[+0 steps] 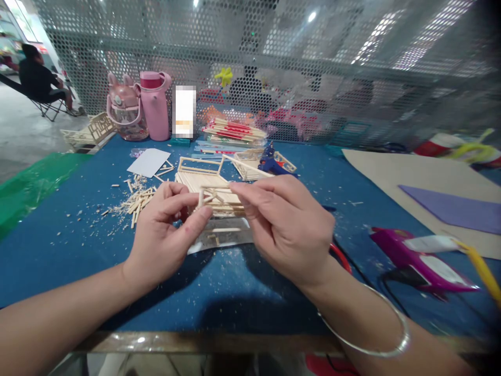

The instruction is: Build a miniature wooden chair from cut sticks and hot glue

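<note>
Between my two hands is a small frame of thin wooden sticks [221, 197], raised above the table. My left hand [166, 227] pinches its left end between thumb and index finger. At the frame's right side, my right hand [287, 227] is closed, with fingertips on the upper stick; part of the frame is hidden behind the fingers. Behind it lies a wooden stick platform [198, 180] with a low railing. A clear plastic sheet [221, 234] lies under the hands. Left of my left hand is a pile of short stick pieces [139, 201].
A blue glue gun [272, 162] stands behind my right hand, near bundled sticks [235, 131]. A pink bottle [154, 107] and clear cup [127, 112] stand at the back left. A purple tool [422, 261] with a cord lies right. A seated person [39, 75] is far left.
</note>
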A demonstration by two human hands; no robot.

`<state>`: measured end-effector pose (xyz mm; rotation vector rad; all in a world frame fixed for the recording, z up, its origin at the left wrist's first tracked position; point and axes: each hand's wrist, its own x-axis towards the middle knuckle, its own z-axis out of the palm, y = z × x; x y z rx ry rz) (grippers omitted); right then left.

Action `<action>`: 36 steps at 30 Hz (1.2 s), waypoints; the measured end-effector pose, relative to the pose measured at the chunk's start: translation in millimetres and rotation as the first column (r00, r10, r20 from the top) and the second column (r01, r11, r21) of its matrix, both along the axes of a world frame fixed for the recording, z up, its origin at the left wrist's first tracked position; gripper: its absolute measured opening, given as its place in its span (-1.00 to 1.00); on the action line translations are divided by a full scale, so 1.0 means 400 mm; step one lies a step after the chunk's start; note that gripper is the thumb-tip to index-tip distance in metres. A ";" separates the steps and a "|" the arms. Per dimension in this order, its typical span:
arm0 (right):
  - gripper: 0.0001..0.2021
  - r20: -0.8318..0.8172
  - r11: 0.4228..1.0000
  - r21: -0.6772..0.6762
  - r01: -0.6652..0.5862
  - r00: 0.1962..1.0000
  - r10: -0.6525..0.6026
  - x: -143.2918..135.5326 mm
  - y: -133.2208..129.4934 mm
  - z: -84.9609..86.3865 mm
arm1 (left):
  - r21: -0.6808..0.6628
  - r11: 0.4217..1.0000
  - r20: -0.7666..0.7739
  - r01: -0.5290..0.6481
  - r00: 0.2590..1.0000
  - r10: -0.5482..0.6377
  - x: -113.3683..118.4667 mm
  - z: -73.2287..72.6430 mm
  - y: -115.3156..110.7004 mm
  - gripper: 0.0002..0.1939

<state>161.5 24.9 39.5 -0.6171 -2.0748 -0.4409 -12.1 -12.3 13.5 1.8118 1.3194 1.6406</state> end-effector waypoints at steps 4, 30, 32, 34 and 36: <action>-0.80 -0.002 1.000 -0.017 0.008 1.000 -0.008 -0.001 -0.001 0.001 | 0.005 1.000 0.011 -0.001 1.000 0.001 0.001 0.001 0.000 -0.89; -0.77 -0.115 1.000 -0.031 0.003 0.993 -0.007 -0.002 -0.006 -0.006 | -0.015 0.999 -0.010 -0.040 0.999 0.039 0.004 0.005 -0.001 -0.91; -0.77 -0.116 0.999 -0.031 0.008 0.993 -0.011 -0.002 -0.006 -0.006 | -0.015 0.999 -0.010 -0.044 0.999 0.044 0.004 0.005 -0.001 -0.92; -0.77 -0.101 0.999 -0.032 0.007 0.995 -0.010 -0.004 -0.006 -0.006 | -0.021 0.999 -0.010 -0.040 0.999 0.040 0.004 0.005 -0.001 -0.92; -0.77 -0.096 1.000 -0.029 0.004 0.995 -0.007 -0.005 -0.006 -0.006 | -0.027 0.999 -0.012 -0.035 0.999 0.035 0.003 0.005 -0.002 -0.92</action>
